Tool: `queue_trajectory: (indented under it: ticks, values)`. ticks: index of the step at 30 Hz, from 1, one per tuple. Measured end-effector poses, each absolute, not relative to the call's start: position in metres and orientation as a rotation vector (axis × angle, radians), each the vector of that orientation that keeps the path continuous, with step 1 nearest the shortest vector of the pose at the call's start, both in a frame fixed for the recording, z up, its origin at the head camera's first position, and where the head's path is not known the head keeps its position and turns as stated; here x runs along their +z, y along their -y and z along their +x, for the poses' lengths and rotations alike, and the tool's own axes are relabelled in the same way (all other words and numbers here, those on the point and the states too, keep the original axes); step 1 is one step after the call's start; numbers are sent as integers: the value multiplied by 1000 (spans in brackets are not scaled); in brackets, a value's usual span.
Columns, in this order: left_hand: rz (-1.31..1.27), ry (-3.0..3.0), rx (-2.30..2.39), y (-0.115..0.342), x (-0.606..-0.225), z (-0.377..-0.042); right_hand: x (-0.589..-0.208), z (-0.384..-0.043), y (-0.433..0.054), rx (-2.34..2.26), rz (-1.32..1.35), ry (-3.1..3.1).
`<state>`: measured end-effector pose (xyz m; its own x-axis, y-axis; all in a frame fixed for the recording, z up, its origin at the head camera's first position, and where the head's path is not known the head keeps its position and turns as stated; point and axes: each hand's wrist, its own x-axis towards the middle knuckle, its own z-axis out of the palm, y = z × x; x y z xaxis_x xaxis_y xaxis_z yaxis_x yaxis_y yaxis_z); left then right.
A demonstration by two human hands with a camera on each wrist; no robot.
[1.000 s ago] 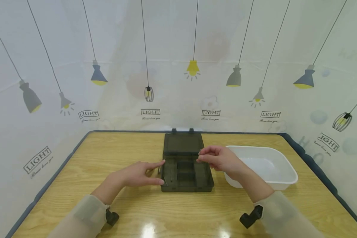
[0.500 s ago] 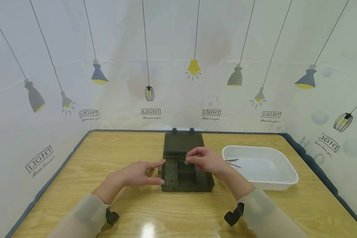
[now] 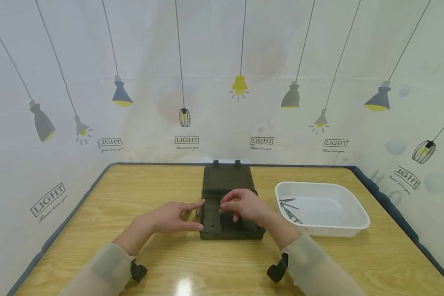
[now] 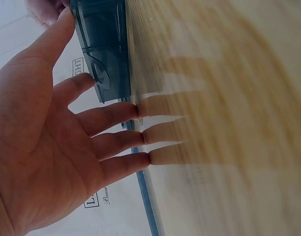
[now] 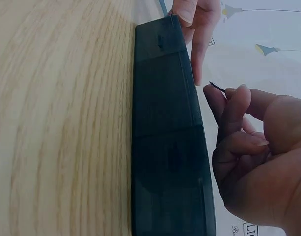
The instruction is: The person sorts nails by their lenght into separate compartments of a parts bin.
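Black nail [image 5: 217, 87] in pinch of right hand [image 3: 244, 204], above open box [image 5: 165, 113]: slants lengthwise, points up-left in right-wrist view. Against box's left side: left hand [image 3: 170, 218], fingers spread.

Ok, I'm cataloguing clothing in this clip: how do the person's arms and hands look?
Two pale beige sleeves, each with a small black device at the cuff. Both hands are bare, with no gloves or rings visible.

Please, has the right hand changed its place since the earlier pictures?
Yes. In the head view, judged against the box, the right hand has moved left, towards the left hand.
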<state>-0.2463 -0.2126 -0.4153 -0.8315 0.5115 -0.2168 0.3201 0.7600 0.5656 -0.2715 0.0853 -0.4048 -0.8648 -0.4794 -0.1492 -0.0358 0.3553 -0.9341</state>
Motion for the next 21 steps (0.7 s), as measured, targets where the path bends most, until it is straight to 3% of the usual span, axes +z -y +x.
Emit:
queue_trajectory:
  ticks: [21]
  values:
    - [633, -2598, 742, 213, -416, -246, -401, -264, -95, -1447, -503, -2284]
